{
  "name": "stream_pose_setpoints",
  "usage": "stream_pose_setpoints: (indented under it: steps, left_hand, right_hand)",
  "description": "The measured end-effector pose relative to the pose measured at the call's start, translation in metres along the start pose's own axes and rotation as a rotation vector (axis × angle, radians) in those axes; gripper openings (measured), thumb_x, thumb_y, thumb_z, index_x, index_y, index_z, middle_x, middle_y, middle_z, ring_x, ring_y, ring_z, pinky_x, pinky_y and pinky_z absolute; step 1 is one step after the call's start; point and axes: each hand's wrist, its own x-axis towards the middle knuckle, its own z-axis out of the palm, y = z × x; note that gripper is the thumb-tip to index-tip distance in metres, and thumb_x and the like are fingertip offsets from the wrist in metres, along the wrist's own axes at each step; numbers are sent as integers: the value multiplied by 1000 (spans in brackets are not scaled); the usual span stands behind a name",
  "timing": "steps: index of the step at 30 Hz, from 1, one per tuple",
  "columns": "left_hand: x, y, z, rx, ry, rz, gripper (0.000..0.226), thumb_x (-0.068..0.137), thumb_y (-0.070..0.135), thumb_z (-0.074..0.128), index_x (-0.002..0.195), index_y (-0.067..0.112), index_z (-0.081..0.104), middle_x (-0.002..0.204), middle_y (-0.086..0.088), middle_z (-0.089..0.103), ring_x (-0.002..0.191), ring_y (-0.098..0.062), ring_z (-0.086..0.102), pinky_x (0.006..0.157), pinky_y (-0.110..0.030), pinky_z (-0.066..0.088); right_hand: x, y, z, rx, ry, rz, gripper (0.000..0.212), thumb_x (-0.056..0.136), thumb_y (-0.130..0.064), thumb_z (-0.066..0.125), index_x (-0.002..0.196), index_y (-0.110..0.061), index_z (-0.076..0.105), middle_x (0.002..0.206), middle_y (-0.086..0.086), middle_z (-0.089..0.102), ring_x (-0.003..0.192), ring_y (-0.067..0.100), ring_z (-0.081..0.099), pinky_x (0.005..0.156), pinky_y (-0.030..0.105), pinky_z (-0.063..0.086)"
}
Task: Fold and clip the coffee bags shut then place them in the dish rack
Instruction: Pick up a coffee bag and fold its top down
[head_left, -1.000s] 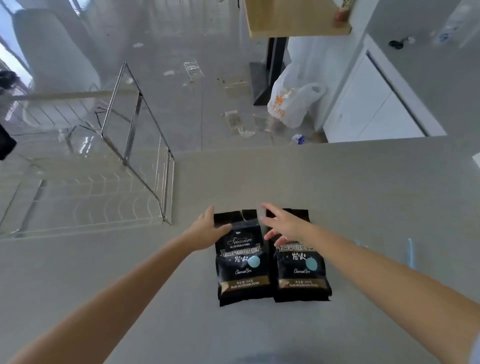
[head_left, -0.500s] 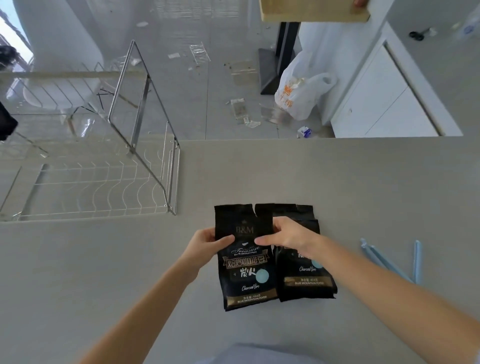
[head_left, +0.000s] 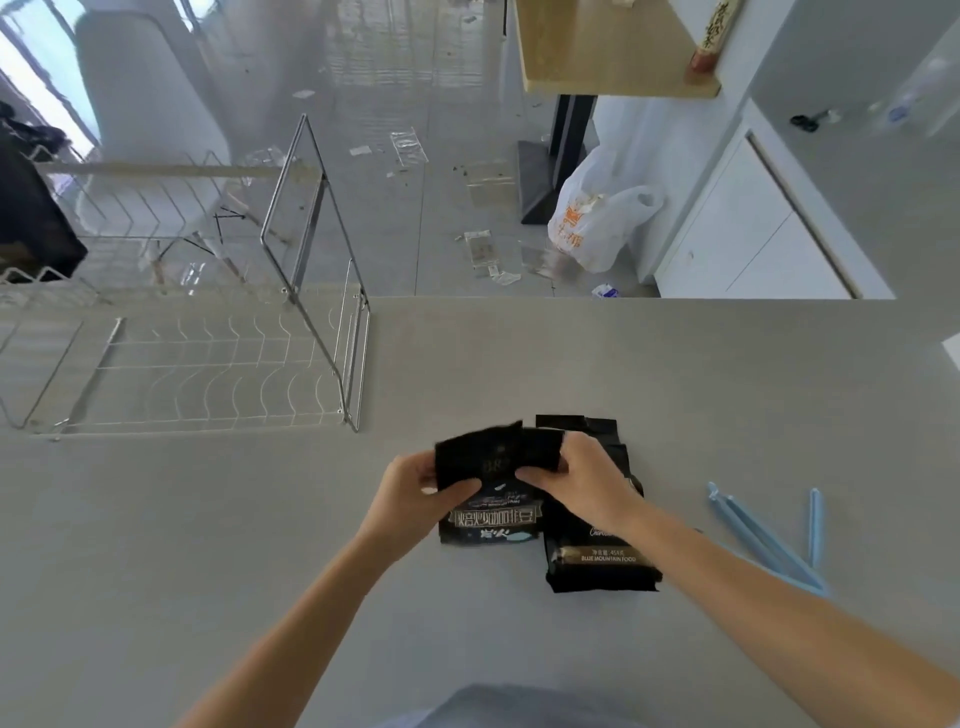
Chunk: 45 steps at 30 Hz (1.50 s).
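Two black coffee bags lie side by side on the grey counter. The left coffee bag (head_left: 491, 512) is raised at its top end, and its top flap bends toward me. My left hand (head_left: 410, 491) pinches the flap's left edge and my right hand (head_left: 584, 480) pinches its right edge. The right coffee bag (head_left: 597, 564) lies flat, partly under my right wrist. Light blue sealing clips (head_left: 763, 540) rest on the counter to the right of the bags. The wire dish rack (head_left: 208, 364) stands at the left of the counter.
The counter's far edge (head_left: 623, 301) runs across the middle of the view. Beyond it lies a tiled floor with scraps, a white plastic bag (head_left: 597, 218), a white cabinet and a wooden shelf. A white chair stands behind the rack.
Both hands reached the left bag, gripped its top corners, then lifted its top end and began curling the flap toward me. The right bag stayed flat.
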Motion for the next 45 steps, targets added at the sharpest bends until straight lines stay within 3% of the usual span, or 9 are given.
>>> stream_pose_setpoints:
  steps: [6,12,16,20,24,27,31,38,45]
  left_hand:
    - [-2,-6,2,-76,-87,-140,18,82,8,68,85,25,70,81,7,75,80,-15,71,65,-17,55]
    - [3,-5,-9,-152,107,-148,37,85,9,64,116,22,46,83,-1,73,72,-5,68,66,-17,50]
    - [-2,-8,-8,100,220,51,51,78,14,72,116,29,42,119,-2,57,96,-11,62,87,-32,46]
    - [-2,-24,-8,547,-75,177,46,68,40,77,110,40,60,148,7,32,136,-13,23,108,-41,19]
    - [-9,-43,9,237,-108,-74,30,71,12,78,99,19,70,117,3,64,113,-18,55,97,-37,42]
    - [-6,-41,13,162,1,-43,26,71,1,76,90,19,72,103,6,65,103,-17,57,89,-28,43]
    - [0,-36,3,166,-36,72,32,72,0,75,73,32,71,109,6,63,111,-9,54,94,-24,43]
    - [-2,-47,15,121,55,14,22,72,-4,74,77,17,74,106,-3,60,110,-31,53,95,-42,43]
    - [7,-52,0,236,-55,-34,11,77,5,73,86,12,75,115,0,56,116,-25,46,98,-35,38]
  right_hand:
    - [2,7,-2,34,-85,148,22,82,-17,70,103,-10,66,99,4,73,89,15,69,83,43,56]
    - [-7,6,2,-20,141,-25,85,74,-23,78,136,-43,23,128,-3,56,104,9,62,84,30,56]
    - [-11,19,7,-431,65,-147,59,74,-33,76,127,-35,51,154,-3,18,140,15,20,102,34,30]
    - [-10,29,15,-438,79,-150,30,72,-24,79,100,-25,68,137,-1,49,130,17,37,107,37,35]
    - [-10,32,19,-111,-133,119,34,69,-20,81,98,-25,63,96,-11,68,92,5,60,81,27,48]
    - [-6,30,23,-51,-25,92,19,69,-14,81,81,-14,67,79,-1,70,76,14,64,70,34,52]
    - [-6,26,32,-42,134,-8,14,69,-7,79,72,-17,70,78,-4,72,73,9,66,70,37,57]
    - [4,19,41,-224,2,-99,11,77,-21,75,87,-24,74,81,-4,66,77,12,59,71,37,51]
    - [2,29,23,-364,-31,-123,13,79,-26,73,86,-15,70,81,2,66,76,17,57,67,39,51]
